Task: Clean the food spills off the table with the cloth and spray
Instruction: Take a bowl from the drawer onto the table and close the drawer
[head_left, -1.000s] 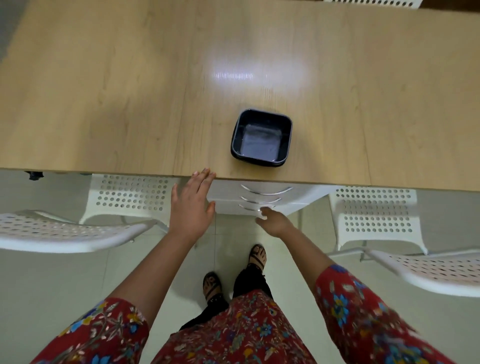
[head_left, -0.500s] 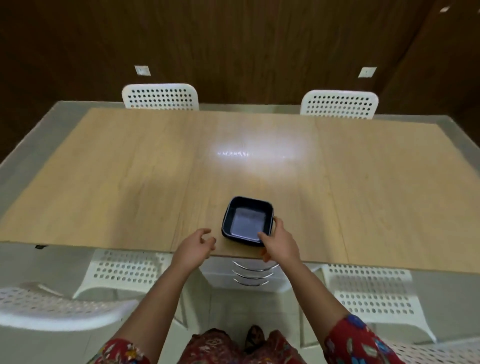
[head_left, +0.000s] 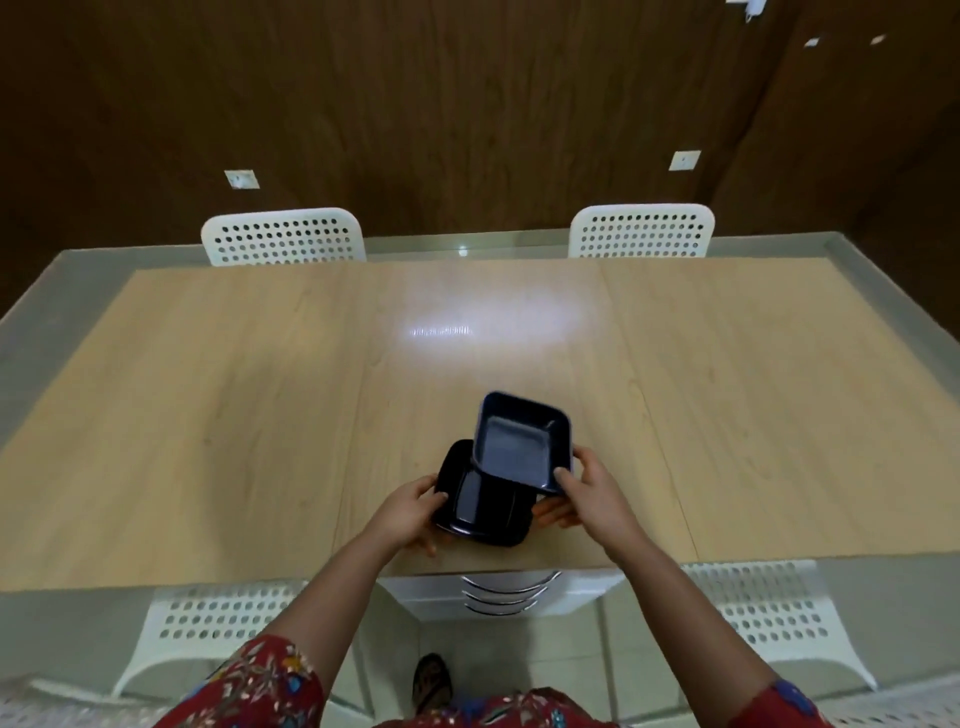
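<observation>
A: How are the two dishes held?

B: The upper dish (head_left: 519, 441) is pinched at its 5 o'clock corner by the right hand (head_left: 592, 499) and is tilted. It overlaps the lower dish (head_left: 483, 504), which is gripped at its 9 o'clock rim by the left hand (head_left: 410, 512), perhaps resting on the table (head_left: 208, 415).

A: And the cloth, the spray?

B: Neither is seen. The right hand is nearer to the upper dish.

dim warm room, overhead glare on table (head_left: 488, 325), soft blur, wide-angle edge bend
</observation>
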